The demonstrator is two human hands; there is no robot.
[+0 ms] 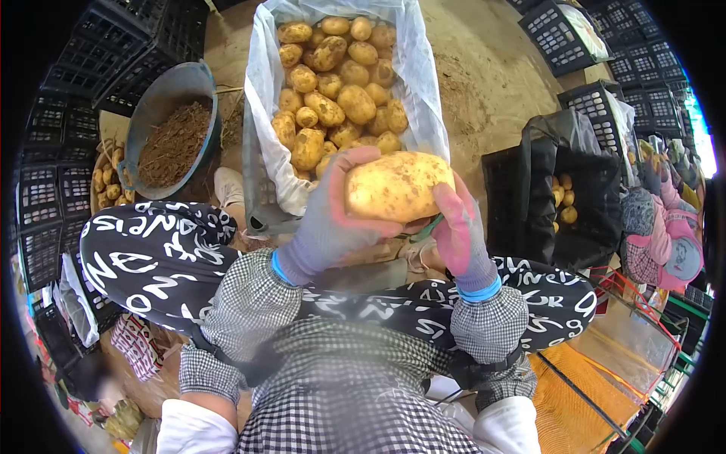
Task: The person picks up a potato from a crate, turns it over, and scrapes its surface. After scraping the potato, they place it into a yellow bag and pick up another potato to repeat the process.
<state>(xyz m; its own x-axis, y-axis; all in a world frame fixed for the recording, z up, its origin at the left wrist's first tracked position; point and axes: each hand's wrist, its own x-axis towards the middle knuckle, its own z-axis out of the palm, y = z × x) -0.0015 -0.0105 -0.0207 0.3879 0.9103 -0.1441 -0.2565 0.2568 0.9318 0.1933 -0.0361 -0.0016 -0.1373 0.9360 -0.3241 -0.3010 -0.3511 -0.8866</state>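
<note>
A large yellow potato point(397, 187) with brown specks is held between my two gloved hands, in front of a crate. My left hand point(336, 216), in a grey and pink glove, wraps round its left end. The fingers of my right hand point(463, 227), gloved alike, press on its right end. Just beyond them stands the crate, lined with white cloth point(421, 83) and full of soil-marked potatoes point(329, 110).
A blue-grey tub point(206, 140) of brown soil stands at the left, beside a basket of potatoes point(108, 181). On the right is a black-lined crate point(507, 200) with several potatoes. Black crates point(117, 38) are stacked around. A co-worker point(662, 219) is at far right.
</note>
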